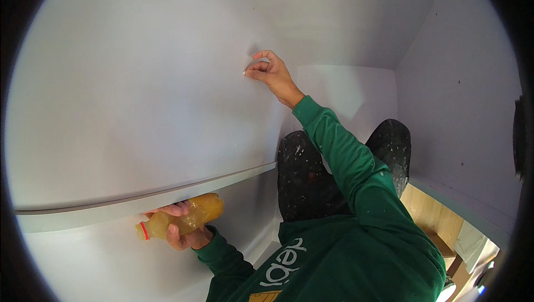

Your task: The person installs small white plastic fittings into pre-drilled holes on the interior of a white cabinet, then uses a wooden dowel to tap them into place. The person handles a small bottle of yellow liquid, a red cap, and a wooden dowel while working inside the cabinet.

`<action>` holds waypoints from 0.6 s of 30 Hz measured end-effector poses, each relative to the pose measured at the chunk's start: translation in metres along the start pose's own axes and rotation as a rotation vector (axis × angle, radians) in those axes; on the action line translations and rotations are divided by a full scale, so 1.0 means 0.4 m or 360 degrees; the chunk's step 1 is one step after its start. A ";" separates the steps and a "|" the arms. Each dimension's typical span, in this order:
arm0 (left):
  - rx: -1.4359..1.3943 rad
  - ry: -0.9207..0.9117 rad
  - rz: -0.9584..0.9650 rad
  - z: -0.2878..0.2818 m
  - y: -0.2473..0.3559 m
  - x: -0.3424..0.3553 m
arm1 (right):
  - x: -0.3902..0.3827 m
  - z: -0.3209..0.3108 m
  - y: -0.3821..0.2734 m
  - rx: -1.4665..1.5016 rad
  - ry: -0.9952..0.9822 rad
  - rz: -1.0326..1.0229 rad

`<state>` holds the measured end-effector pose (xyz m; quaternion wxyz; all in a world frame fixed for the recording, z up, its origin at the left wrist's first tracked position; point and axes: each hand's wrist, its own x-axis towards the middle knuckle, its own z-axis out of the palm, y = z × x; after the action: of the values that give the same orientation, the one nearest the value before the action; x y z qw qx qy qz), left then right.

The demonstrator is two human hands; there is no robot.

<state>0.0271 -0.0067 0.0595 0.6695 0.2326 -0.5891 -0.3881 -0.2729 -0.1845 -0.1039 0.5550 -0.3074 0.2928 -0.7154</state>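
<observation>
My left hand is wrapped round a clear plastic bottle with yellowish contents. The bottle lies tilted nearly sideways, its neck with a red ring pointing left, just below the edge of a white panel. Higher up, my right hand is closed in a pinch, thumb against index finger. At those fingertips shows a tiny whitish bit, too small to name. That hand is close to the large white panel, and I cannot tell whether it touches.
A white ledge runs along the panel's lower edge. At right stands another white panel with small dark holes. My knees in speckled black trousers are between the panels. Wood-look floor and a pale bag-like item show at lower right.
</observation>
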 end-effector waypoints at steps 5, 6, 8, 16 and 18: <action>0.0043 -0.0016 0.0029 -0.022 -0.004 0.000 | 0.005 0.009 -0.008 -0.0403 0.0072 -0.0182; 0.0023 -0.0025 0.0040 -0.022 -0.004 0.001 | 0.003 0.013 -0.010 -0.0508 0.0115 -0.0259; 0.0017 -0.0032 0.0057 -0.021 -0.005 0.002 | -0.003 0.024 -0.011 -0.0718 0.0201 -0.0411; -0.0028 0.0118 0.0076 -0.010 -0.008 0.001 | -0.031 0.061 -0.009 -0.1141 0.0378 -0.0919; -0.0040 0.0128 0.0064 -0.010 -0.007 -0.001 | -0.036 0.065 -0.006 -0.1184 0.0398 -0.1001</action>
<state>0.0302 -0.0085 0.0565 0.7031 0.2276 -0.5614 -0.3724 -0.2519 -0.1718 -0.0872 0.1259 -0.4696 0.4854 -0.7266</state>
